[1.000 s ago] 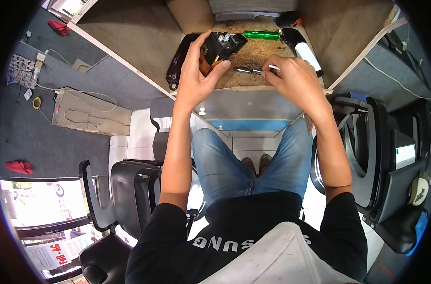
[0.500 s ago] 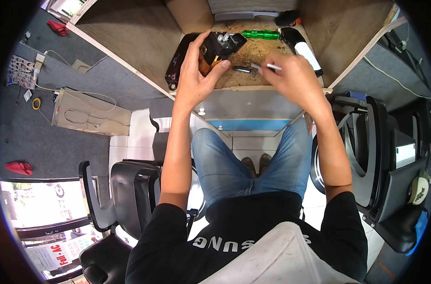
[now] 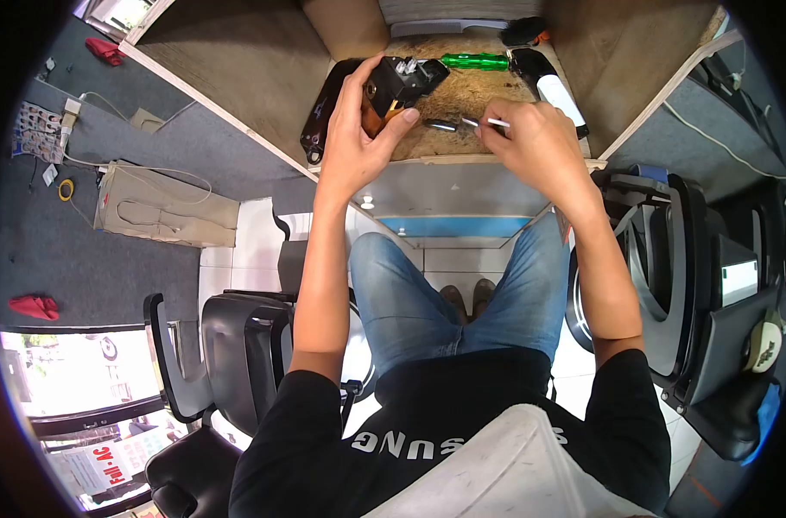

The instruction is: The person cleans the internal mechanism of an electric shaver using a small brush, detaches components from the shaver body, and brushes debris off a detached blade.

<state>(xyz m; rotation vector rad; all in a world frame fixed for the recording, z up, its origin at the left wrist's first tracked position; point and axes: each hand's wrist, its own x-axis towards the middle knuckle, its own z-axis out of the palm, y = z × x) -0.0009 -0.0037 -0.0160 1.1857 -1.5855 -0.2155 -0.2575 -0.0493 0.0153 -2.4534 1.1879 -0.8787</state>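
My left hand (image 3: 364,138) is wrapped round a black-and-orange hair clipper (image 3: 400,85), its thumb along the near side. The clipper's upper end faces right and shows pale and metal parts. In a pinch, my right hand (image 3: 540,142) grips a thin white stick-like tool (image 3: 497,123); its tip points left, low over the wooden board. Just left of that tip lies a small dark metallic piece (image 3: 441,125); whether they touch I cannot tell. Behind both hands is a green-handled screwdriver (image 3: 476,62). Left of the clipper lies a black elongated device (image 3: 318,129) with a loop at its near end.
A black-and-white device (image 3: 559,97) lies right of my right hand. At the back are a grey comb (image 3: 449,28) and a black brush (image 3: 522,33). Wooden side panels (image 3: 237,65) enclose the board (image 3: 436,151). Black chairs (image 3: 246,354) stand on both sides.
My right hand has shifted slightly and is no longer blurred; the white tool's tip still points left beside the metallic piece. My left hand and the clipper have hardly moved.
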